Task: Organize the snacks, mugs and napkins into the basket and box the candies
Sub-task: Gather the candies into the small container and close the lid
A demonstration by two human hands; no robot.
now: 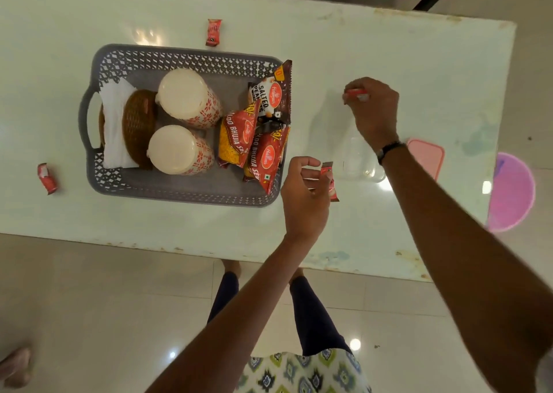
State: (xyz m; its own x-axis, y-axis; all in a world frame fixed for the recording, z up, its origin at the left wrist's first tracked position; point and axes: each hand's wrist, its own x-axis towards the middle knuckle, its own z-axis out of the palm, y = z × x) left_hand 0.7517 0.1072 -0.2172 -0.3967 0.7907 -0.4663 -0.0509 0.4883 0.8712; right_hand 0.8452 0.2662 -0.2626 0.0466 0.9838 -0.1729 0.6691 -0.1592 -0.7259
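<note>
The left hand [303, 196] is nearest the camera, just beside the near right corner of the grey basket [182, 196]. Its fingers are curled and pinch a red candy wrapper [330, 183] held on end.

The clear box [363, 165] stands to the right of the basket, open. The pink lid [428, 157] lies just beyond the box on its right side.

The right hand [374, 108] is farther from the camera than the box, to the right of the basket. Its fingertips pinch a second red candy [357, 94]. A dark band [389, 150] sits on the right wrist.

Inside the basket: white napkins [112, 129] and a brown woven holder [139, 127] at the left end, two mugs [185, 123] inverted in the middle, three snack packets [257, 129] at the right end.

A loose candy [47, 178] lies on the table [389, 48] to the left of the basket. Another candy [214, 32] lies just beyond the basket's far rim.
</note>
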